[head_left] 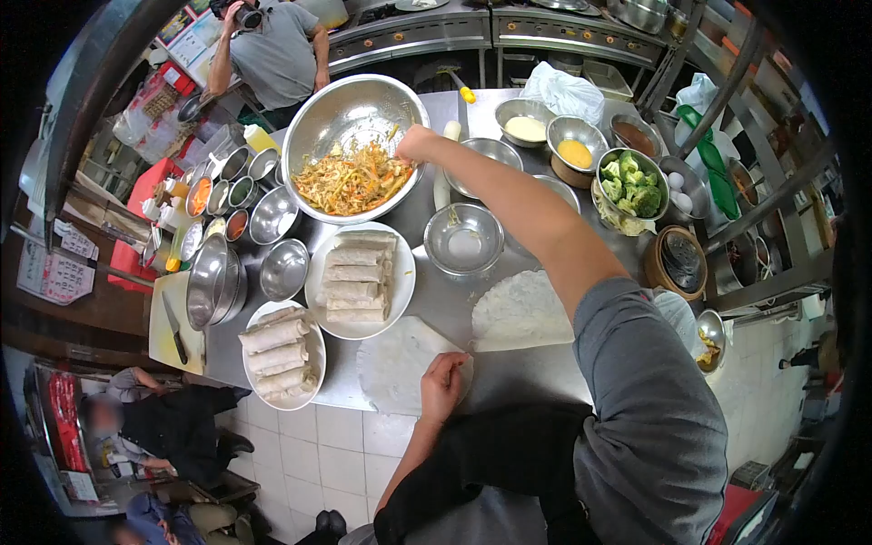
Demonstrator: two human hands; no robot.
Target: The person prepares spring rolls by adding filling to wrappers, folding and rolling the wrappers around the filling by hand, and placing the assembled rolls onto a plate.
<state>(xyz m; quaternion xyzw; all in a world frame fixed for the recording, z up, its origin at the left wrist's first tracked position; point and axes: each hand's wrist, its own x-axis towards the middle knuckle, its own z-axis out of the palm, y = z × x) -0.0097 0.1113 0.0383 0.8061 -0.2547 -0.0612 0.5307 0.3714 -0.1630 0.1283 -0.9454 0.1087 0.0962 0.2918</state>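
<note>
The mixing bowl point(341, 109) could be tipped by forearm weight on its 3 o'clock rim, and the shredded filling point(354, 184) spilled. The thin sheet point(391, 363), at the bowl's 6 o'clock, could be torn by tugging.

The left hand point(443, 386) is curled at the sheet's 4 o'clock edge; the right hand point(417, 144) is extended over the rim; neither grip can be determined.

A knife point(176, 329) lies on a cutting board point(161, 341) — broccoli point(629, 185) sits near white eggs point(675, 181).

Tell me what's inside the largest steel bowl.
The bowl holds a shredded, orange-yellow mix; the right hand is over its rim. The bottom beneath the mix is hidden.
</note>
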